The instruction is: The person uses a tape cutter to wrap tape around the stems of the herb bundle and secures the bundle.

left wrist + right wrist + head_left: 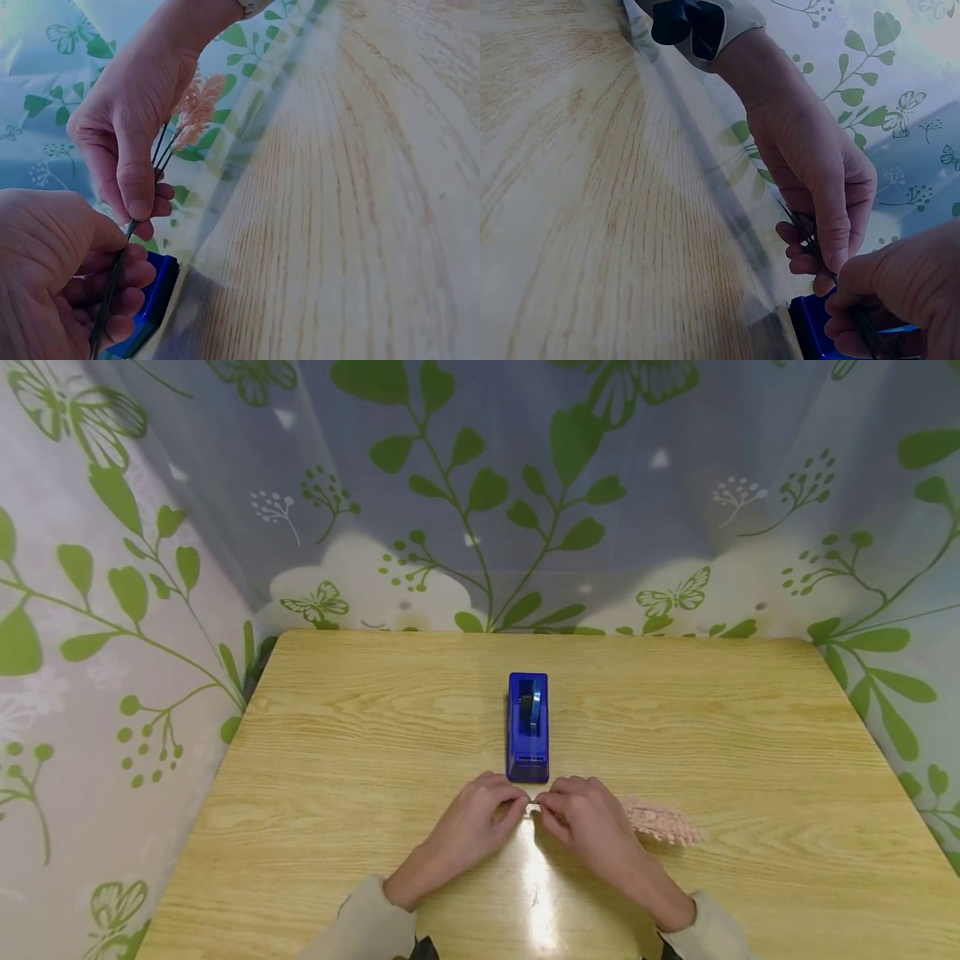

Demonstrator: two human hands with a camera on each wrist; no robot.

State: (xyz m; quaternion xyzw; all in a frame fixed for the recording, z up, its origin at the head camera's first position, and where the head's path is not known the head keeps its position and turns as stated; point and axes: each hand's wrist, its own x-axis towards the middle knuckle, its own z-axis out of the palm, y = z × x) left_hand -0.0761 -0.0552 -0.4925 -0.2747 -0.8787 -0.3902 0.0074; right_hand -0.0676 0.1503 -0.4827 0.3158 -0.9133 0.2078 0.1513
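Observation:
Between my two hands runs a bundle of thin dark green stems (pixel 110 294), topped by fluffy pink flower sprigs (pixel 662 822) that stick out past the right hand. My left hand (pixel 480 811) pinches the stems between thumb and curled fingers, toward their bare ends. Close beside it, my right hand (pixel 592 821) pinches the same stems nearer the flowers. In the left wrist view the pink flower heads (pixel 196 109) rise behind the right hand. Just beyond both hands a blue tape dispenser (pixel 528 727) stands on the table, with a roll of tape in it.
The wooden table (pixel 360 710) has a light grain and a shiny reflection in front of the hands. Curtains (pixel 487 527) printed with green leaves and butterflies hang along its back and sides.

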